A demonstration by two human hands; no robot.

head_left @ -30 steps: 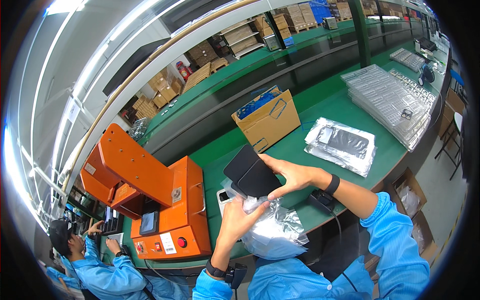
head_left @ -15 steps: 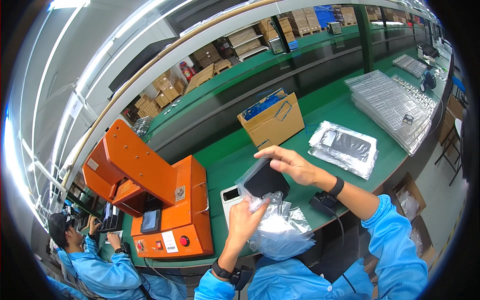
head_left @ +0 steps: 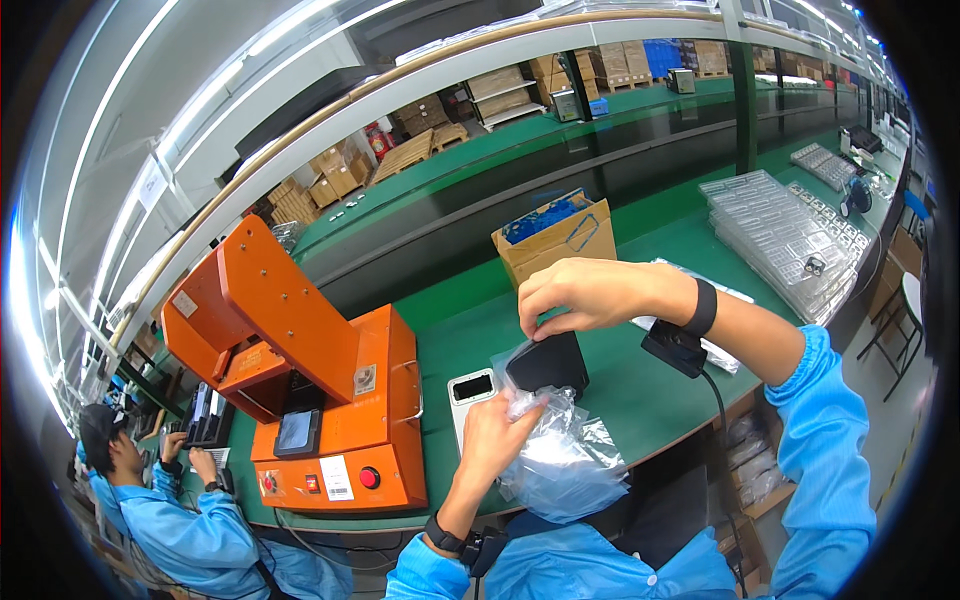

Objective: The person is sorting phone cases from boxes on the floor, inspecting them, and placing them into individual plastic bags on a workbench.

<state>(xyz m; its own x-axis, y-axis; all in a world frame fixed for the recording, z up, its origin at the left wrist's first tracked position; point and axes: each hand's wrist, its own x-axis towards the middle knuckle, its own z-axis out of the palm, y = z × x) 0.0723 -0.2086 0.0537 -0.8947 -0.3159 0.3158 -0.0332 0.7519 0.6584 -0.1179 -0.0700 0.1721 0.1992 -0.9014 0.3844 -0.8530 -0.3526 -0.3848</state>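
A flat black device (head_left: 550, 364) with rounded corners is partly inside a clear plastic bag (head_left: 503, 372). My left hand (head_left: 490, 436) grips the bunched lower part of the bag, thumb pressed against the fingers. From above, my right hand (head_left: 575, 297) bends down at the wrist and pinches at the bag's upper edge, by the device's top corner; its fingertips partly hide what they hold. Beneath lies a heap of loose clear bags (head_left: 565, 485) near the bench's front edge. A white case with a dark window (head_left: 472, 387) rests just left of the device.
An orange press machine (head_left: 340, 400) stands to the left, with a co-worker (head_left: 180, 520) beyond it. Behind my hands is a cardboard box (head_left: 560, 245) holding blue pieces. Stacked clear trays (head_left: 770, 235) lie at the right; bagged items are partly hidden behind my right forearm.
My right hand has gone from spread fingers beside the device to a pinch at the bag's top, wrist raised. My left hand keeps its grip. The view has shifted slightly.
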